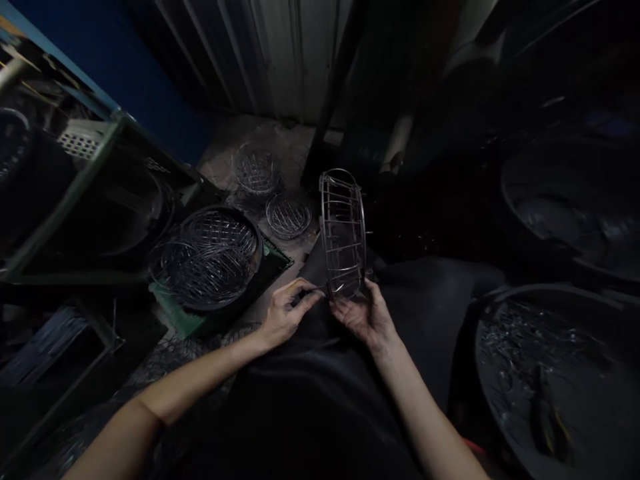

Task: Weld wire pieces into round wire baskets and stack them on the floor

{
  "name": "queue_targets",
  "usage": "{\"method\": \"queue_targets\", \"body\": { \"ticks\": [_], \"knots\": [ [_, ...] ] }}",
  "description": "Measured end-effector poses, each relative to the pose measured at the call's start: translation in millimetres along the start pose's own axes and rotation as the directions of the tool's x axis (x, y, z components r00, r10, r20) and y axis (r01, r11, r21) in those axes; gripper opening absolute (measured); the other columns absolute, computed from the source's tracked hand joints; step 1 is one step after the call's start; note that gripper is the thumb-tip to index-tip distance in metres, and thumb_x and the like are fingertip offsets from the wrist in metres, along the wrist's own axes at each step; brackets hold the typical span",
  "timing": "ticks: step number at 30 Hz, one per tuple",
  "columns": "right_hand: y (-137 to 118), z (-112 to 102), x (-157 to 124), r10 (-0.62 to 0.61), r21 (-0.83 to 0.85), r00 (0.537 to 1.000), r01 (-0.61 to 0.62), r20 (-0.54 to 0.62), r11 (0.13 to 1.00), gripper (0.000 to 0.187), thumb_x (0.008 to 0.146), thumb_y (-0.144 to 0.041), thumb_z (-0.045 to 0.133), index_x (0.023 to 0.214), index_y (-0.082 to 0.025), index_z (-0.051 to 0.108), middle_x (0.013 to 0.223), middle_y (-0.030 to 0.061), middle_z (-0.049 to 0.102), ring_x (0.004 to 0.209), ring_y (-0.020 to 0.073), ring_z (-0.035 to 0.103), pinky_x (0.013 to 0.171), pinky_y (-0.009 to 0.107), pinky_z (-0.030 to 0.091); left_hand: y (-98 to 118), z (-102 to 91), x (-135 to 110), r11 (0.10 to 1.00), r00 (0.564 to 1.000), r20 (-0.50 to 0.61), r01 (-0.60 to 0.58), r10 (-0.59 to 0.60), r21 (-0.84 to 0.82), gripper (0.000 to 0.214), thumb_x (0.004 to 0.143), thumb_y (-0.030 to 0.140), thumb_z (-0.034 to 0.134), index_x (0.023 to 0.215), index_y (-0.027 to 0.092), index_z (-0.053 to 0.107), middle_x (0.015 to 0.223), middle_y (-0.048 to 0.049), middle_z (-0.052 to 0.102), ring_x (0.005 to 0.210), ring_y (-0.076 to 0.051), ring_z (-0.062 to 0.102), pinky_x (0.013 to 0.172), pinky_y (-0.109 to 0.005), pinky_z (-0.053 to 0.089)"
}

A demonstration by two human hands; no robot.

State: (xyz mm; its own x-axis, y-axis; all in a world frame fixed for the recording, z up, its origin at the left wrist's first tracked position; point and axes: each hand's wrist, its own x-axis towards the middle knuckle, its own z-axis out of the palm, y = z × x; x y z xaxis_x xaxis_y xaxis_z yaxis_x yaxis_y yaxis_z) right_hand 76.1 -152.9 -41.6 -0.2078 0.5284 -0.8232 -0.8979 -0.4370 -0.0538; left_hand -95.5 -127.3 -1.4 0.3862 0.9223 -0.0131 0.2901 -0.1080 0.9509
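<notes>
A round wire basket (343, 233), made of two metal rings joined by short cross wires, stands on edge above my lap. My right hand (364, 319) cups its lower rim from below, with fingers and thumb around the wire. At the lower left of the ring, my left hand (295, 308) is closed in a pinch with thumb and forefinger together. Its fingertips are close to the basket's rim; whether they grip a wire there is too dark to make out. Dark cloth (425, 313) covers my lap beneath both hands.
A dark round tub (260, 250) heaped with wire grids sits on a green crate (185, 323) to the left. More wire grids (289, 215) lie on the floor beyond. At right, a basin (480, 347) holds small metal pieces and pliers (543, 413). A metal rack (50, 230) stands far left.
</notes>
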Motion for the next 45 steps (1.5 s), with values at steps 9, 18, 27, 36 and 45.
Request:
{"method": "queue_targets", "body": {
  "ticks": [9, 18, 27, 36, 45],
  "knots": [
    [2, -5, -66, -0.485, -0.771, 0.843, 0.465, 0.235, 0.434, 0.041, 0.071, -0.046, 0.070, 0.101, -0.019, 0.063, 0.092, 0.0080, 0.068, 0.088, 0.0230, 0.064, 0.084, 0.038, 0.049, 66, -48.9, 68, 0.916, 0.963, 0.265, -0.154, 0.055, 0.370, 0.023, 0.090, 0.033, 0.048, 0.079, 0.016, 0.058, 0.077, -0.0002, 0.060, 0.072, -0.013, 0.055, 0.069, -0.023, 0.041],
    [-69, 94, -82, -0.241, -0.558, 0.524, 0.612, 0.817, -0.560, 0.032, 0.079, -0.041, 0.063, 0.104, -0.021, 0.058, 0.090, 0.0052, 0.067, 0.078, 0.0212, 0.063, 0.071, 0.033, 0.050, 101, -43.2, 97, 0.670, 0.802, 0.532, -0.554, 0.271, 0.494, 0.020, 0.087, 0.018, 0.050, 0.106, 0.013, 0.050, 0.073, -0.0012, 0.058, 0.062, -0.013, 0.054, 0.055, -0.022, 0.035],
    [-66, 94, -66, -0.299, -0.669, 0.599, 0.640, 0.742, -0.377, 0.023, 0.079, -0.040, 0.060, 0.085, -0.019, 0.065, 0.083, 0.0031, 0.069, 0.077, 0.0182, 0.063, 0.068, 0.028, 0.047, 75, -47.2, 72, 0.353, 0.633, 0.516, -0.763, 0.577, 0.542, 0.021, 0.092, 0.017, 0.042, 0.100, 0.016, 0.061, 0.089, -0.0064, 0.066, 0.081, -0.015, 0.060, 0.080, -0.032, 0.043],
    [-65, 95, -67, -0.419, -0.681, 0.538, 0.613, 0.731, -0.401, 0.018, 0.079, -0.035, 0.059, 0.083, -0.018, 0.065, 0.080, 0.0023, 0.068, 0.071, 0.0161, 0.061, 0.065, 0.027, 0.046, 55, -31.4, 70, 0.127, 0.474, 0.472, -0.793, 0.743, 0.596, 0.020, 0.092, 0.015, 0.042, 0.091, 0.016, 0.062, 0.087, -0.0066, 0.067, 0.082, -0.016, 0.059, 0.072, -0.029, 0.046],
    [-50, 90, -68, -0.452, -0.646, 0.462, 0.582, 0.763, -0.494, 0.011, 0.082, -0.027, 0.056, 0.083, -0.019, 0.064, 0.079, 0.0009, 0.069, 0.071, 0.0154, 0.063, 0.065, 0.025, 0.044, 65, -17.8, 65, 0.149, 0.609, 0.544, -0.734, 0.578, 0.663, 0.020, 0.090, 0.010, 0.038, 0.090, 0.012, 0.058, 0.081, -0.0076, 0.060, 0.075, -0.017, 0.052, 0.069, -0.030, 0.043]
  ]
}}
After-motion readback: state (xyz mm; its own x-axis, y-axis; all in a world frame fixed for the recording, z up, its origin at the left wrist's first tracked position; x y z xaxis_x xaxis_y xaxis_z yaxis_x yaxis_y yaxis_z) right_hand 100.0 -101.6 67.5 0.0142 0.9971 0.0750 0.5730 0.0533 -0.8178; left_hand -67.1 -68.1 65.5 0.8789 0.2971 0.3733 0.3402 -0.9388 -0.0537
